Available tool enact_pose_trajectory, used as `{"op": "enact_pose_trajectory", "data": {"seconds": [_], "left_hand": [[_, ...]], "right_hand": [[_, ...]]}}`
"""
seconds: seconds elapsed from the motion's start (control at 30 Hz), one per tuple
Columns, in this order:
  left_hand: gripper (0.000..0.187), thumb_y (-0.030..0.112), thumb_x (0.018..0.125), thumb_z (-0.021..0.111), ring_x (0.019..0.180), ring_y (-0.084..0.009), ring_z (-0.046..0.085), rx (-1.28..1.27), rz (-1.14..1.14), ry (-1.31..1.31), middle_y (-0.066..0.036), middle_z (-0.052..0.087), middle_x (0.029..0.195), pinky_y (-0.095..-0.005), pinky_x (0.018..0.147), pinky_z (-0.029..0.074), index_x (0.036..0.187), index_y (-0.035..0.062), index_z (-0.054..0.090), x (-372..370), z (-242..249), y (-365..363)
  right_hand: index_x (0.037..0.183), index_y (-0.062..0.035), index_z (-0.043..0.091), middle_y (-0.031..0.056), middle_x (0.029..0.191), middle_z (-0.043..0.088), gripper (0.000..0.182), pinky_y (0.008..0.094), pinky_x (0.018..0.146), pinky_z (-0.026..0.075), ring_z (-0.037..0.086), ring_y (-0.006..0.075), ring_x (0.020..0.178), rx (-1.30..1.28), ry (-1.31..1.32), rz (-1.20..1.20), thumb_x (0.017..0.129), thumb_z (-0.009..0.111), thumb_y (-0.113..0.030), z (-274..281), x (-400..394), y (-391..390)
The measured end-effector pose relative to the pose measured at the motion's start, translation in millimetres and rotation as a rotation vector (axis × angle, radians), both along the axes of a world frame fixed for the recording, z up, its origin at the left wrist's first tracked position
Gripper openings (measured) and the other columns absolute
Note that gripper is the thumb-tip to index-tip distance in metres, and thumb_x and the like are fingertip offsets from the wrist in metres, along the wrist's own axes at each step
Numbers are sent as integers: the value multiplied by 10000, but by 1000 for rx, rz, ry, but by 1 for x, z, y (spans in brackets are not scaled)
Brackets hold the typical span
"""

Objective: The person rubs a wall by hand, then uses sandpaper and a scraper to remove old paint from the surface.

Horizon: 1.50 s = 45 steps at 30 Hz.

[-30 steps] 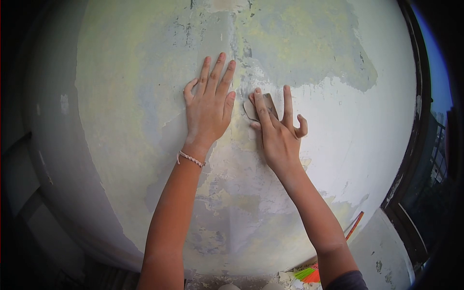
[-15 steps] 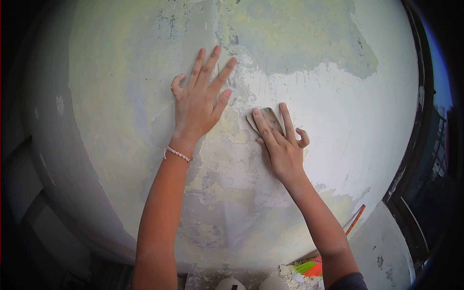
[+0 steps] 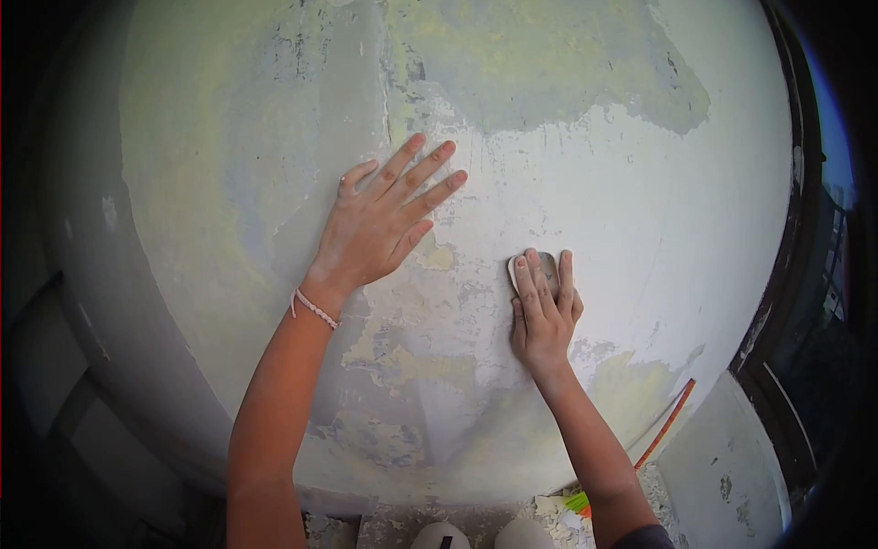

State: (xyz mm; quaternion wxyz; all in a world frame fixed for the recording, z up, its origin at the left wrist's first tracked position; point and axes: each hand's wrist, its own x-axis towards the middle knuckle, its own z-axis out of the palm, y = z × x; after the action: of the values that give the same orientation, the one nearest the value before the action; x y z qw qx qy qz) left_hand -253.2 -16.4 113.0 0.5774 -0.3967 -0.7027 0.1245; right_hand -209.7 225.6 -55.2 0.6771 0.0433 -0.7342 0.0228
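Observation:
My left hand (image 3: 389,215) lies on the peeling wall (image 3: 631,201) with its fingers spread and holds nothing. A braided bracelet (image 3: 315,309) circles that wrist. Lower and to the right, my right hand (image 3: 546,316) presses a small greyish pad (image 3: 549,265) to the white part of the wall; it looks like a folded piece of sandpaper. The fingers lie over its face and the thumb is at its left side. The face against the wall is hidden. Bare grey, yellowish and white patches with ragged paint edges surround both hands.
A brush with green and orange bristles (image 3: 578,502) is partly behind my right forearm, and a thin orange-red stick (image 3: 666,423) leans at lower right. Paint flakes (image 3: 549,512) litter the floor around my shoes (image 3: 441,535). A dark window frame (image 3: 777,339) borders the right.
My right hand has moved down and slightly right with the sandpaper, its fingers now closer together. The left hand has shifted a little lower and tilted rightward, still spread on the wall.

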Motion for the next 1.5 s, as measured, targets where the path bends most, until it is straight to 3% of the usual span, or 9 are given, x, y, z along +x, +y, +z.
{"op": "enact_pose_trajectory", "data": {"seconds": [0.13,0.3,0.43,0.57,0.7,1.0,1.17,1.3,1.5], "left_hand": [[611,335,1052,478,1591,-135,218,23,34,0,100,216,1746,-433,1187,238,1637,408,316,-1,-9,-6],[513,323,1093,368,1588,-192,253,29,30,-45,35,302,1724,-441,1206,181,1603,338,429,0,-20,-13],[508,326,1100,356,1590,-210,250,26,49,-55,29,307,1722,-445,1209,178,1602,334,431,-2,-26,-20],[517,320,1094,373,1593,-217,244,24,54,-39,26,300,1725,-447,1212,174,1609,338,417,-2,-26,-20],[547,286,1068,411,1593,-200,240,36,36,-27,42,291,1727,-438,1213,175,1612,349,406,-4,-27,-20],[515,328,1104,338,1593,-215,243,31,80,-23,27,301,1724,-445,1221,160,1615,343,399,-7,-28,-22],[518,318,1100,342,1592,-217,247,38,90,-15,24,307,1721,-449,1220,162,1614,343,401,-9,-29,-22],[519,311,1097,347,1590,-218,251,43,70,-10,22,313,1719,-453,1219,161,1612,346,404,-11,-32,-21],[538,272,1072,386,1588,-217,259,42,68,-13,16,316,1719,-448,1204,175,1603,350,423,-11,-32,-24]], "right_hand": [[1504,-261,583,-38,1568,544,549,408,1143,358,391,351,1515,100,-132,7,961,664,-289,-45,11,12],[1486,-285,599,-49,1546,561,540,427,1125,410,393,367,1509,190,-175,-10,953,660,-348,-108,15,42],[1483,-290,599,14,1590,510,520,514,1144,376,361,455,1508,106,-223,-96,973,629,-391,-137,20,70],[1531,-247,554,70,1665,405,518,518,1229,188,214,453,1569,-190,-163,-88,1080,419,-464,-86,13,53],[1578,-256,490,47,1708,323,536,504,1248,134,142,426,1593,-245,-164,-74,1106,354,-470,-26,7,12],[1541,-455,489,-110,1648,423,560,439,1195,333,332,344,1541,241,-301,-65,989,585,-468,-108,18,42],[1558,-461,458,-163,1636,430,583,528,1248,76,324,297,1550,315,-283,-361,989,572,-515,-141,37,69],[1578,-440,432,-189,1642,409,597,543,1224,-133,302,280,1561,253,-335,-340,1002,544,-543,-92,36,42],[1575,-423,446,-183,1625,440,608,538,1219,-109,283,297,1573,221,-336,-222,992,562,-551,-64,32,30]]}}
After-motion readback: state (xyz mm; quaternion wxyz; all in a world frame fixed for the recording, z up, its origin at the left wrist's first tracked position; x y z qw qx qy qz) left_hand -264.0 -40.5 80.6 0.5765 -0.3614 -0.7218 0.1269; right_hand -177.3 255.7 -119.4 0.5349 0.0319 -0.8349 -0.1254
